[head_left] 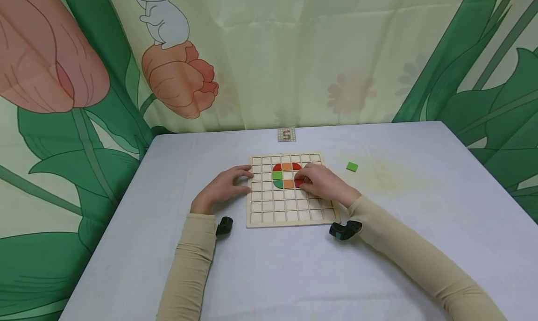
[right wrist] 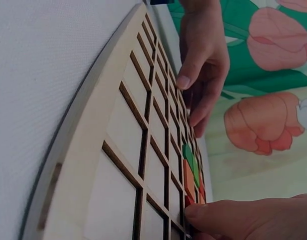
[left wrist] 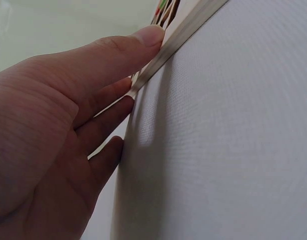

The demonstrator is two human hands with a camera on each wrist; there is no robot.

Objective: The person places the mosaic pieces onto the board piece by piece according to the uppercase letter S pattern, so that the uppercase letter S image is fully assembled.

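Head: on the table point(head_left: 286, 265), the left hand point(head_left: 224, 184), fingers relaxed, touches the grid board's point(head_left: 279, 209) left edge; the right hand's point(head_left: 322, 182) curled fingers pinch a red tile point(head_left: 298, 183).

Left wrist: the thumb meets the board's edge.

Right wrist: the thumb touches the red tile.

And there, on the small, pale rectangular gridded card point(head_left: 280, 139), visible now: one reddish-brown character point(head_left: 287, 134), S or 5, too small to tell.
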